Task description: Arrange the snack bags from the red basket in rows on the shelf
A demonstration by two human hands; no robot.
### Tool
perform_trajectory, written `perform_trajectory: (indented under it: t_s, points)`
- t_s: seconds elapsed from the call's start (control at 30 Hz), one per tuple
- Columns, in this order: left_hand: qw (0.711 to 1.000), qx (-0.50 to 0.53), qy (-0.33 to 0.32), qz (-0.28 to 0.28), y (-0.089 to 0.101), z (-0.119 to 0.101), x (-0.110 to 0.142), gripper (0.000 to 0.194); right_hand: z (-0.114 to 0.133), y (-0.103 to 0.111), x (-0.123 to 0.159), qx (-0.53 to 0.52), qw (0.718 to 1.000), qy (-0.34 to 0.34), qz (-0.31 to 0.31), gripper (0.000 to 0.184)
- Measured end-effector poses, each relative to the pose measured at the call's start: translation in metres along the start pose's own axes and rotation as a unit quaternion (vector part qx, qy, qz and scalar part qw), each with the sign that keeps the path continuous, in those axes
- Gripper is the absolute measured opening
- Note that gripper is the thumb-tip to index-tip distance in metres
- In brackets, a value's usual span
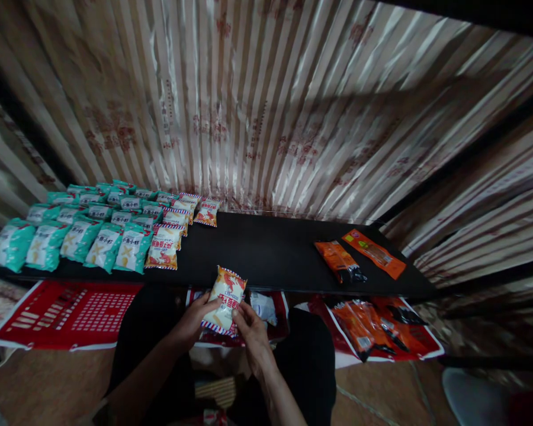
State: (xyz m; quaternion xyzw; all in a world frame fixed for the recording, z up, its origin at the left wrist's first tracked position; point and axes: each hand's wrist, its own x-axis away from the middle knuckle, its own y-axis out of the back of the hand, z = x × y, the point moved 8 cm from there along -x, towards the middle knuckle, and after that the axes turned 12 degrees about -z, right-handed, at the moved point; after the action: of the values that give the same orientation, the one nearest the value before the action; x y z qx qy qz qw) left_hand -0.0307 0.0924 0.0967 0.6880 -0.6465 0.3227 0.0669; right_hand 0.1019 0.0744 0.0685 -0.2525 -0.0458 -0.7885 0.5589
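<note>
Between my two hands is a yellow and white snack bag (227,300) with striped ends and a red shrimp picture, held in front of the black shelf's near edge. My left hand (194,319) grips its left side, and my right hand (251,329) pinches its lower right side. Matching yellow snack bags (163,247) stand on the shelf to the left. Beside them, several teal and white snack bags (104,245) are lined up in rows. Below the held bag, a red basket (285,309) contains a whitish packet (263,307) and other partly hidden packs.
On the right of the black shelf (257,242) lie an orange and black packet (339,260) and a long orange packet (373,252). A red basket (430,343) below holds several orange packets. Another red basket (71,313) sits at left. Striped curtain (249,106) hangs behind.
</note>
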Motion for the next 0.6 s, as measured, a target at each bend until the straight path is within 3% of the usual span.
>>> perform_trajectory:
  t_s: [0.1,0.2,0.33,0.6]
  points:
    - [0.998,-0.036,-0.023,0.04,-0.001,-0.006,0.002,0.043,-0.005,-0.005,0.005,0.011,0.998,-0.047,0.039,0.053]
    - [0.998,-0.051,0.005,0.037,0.003,0.001,-0.003,0.046,-0.01,-0.005,0.008,-0.002,0.997,-0.065,0.038,0.046]
    - [0.996,-0.029,0.066,0.047,0.005,0.016,-0.01,0.048,-0.014,-0.007,0.009,-0.042,0.997,-0.061,0.018,0.038]
    - [0.997,0.03,0.048,0.056,0.009,0.02,-0.017,0.048,-0.016,0.0,0.005,-0.102,0.991,-0.061,-0.065,0.039]
